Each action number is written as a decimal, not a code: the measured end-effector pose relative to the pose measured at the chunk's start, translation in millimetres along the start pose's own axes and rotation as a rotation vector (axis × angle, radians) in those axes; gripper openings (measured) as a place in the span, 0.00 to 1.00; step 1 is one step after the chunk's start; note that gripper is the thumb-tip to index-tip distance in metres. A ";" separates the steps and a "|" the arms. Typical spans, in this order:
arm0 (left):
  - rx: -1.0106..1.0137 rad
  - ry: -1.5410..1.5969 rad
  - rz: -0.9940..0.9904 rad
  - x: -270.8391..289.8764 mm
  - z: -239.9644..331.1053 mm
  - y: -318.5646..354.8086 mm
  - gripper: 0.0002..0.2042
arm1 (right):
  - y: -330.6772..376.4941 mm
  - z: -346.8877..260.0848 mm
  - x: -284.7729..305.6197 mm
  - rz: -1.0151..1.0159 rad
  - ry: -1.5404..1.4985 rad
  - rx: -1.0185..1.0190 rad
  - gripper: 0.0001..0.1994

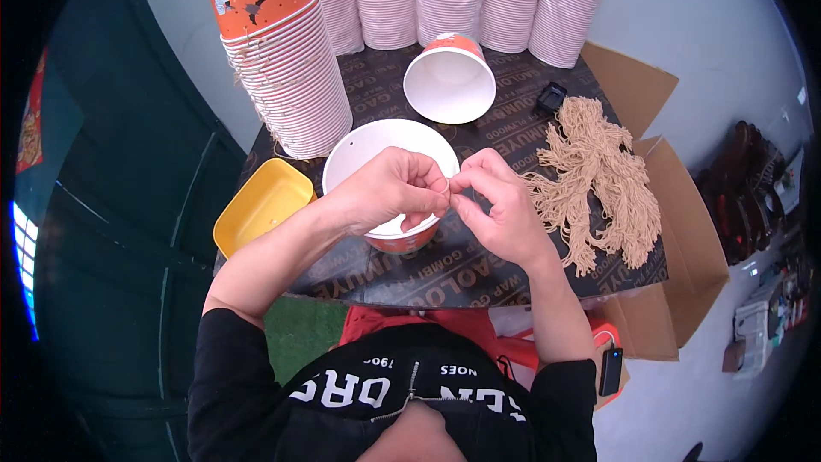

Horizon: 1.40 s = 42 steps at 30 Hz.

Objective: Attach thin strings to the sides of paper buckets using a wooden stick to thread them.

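In the head view, both bare hands meet above the near half of a dark, printed table (342,281). The left hand (395,190) comes in over the near-left corner, its thumb and forefinger pressed together at the tips, the other fingers curled in. The right hand (506,216) reaches over the near edge from the right, its thumb and forefinger also brought together, touching the left fingertips. Between them they pinch what looks like a thin, pale strand (445,189); most of it is hidden by the fingers, so its ends cannot be told.

Directly below the hands, near the middle of the near edge, a front bucket (368,154) stands with its white inside facing up and an orange outer wall. A small dark hole shows in its wall, on the left.

At the table's left edge sits a yellow tray (265,205). Toward the far-left corner rises a tall bucket stack (291,77), rims downward, with tan string along its left side. Wrapped stacks (449,0) line the far edge. In front of them a single bucket (451,85) lies with its mouth toward the near edge.

By the right edge lies a loose bundle of tan string (599,180), a small black case (552,97) just beside its far end. An open cardboard box (684,231) stands past the right edge, and a black device (611,370) with a white cable shows beyond the near-right corner.
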<state>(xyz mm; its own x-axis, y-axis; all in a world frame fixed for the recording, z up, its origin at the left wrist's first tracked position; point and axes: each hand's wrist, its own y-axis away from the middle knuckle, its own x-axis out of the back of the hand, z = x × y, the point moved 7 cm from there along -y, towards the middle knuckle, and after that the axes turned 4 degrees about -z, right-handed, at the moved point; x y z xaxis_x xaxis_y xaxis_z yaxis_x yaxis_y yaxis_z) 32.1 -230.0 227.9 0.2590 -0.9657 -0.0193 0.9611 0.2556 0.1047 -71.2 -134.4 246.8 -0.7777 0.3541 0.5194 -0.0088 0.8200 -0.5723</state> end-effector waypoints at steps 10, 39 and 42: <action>0.032 0.043 0.067 4.3 -0.8 0.3 0.03 | 5.8 -14.4 0.5 0.060 0.076 0.085 0.04; -0.405 -1.114 0.465 -20.6 26.2 18.6 0.06 | 1.0 7.5 -7.0 0.074 0.063 0.012 0.09; -0.384 -1.173 0.469 -24.7 29.2 19.6 0.06 | -1.3 11.4 -8.1 0.015 -0.042 -0.073 0.10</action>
<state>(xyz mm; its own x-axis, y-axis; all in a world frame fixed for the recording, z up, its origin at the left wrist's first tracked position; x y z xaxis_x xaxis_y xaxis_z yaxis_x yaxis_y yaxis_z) 41.7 -202.4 259.4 0.5226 -0.1993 0.8289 0.8200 0.3835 -0.4248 -72.0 -143.4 236.0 -0.8029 0.3490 0.4832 0.0480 0.8458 -0.5313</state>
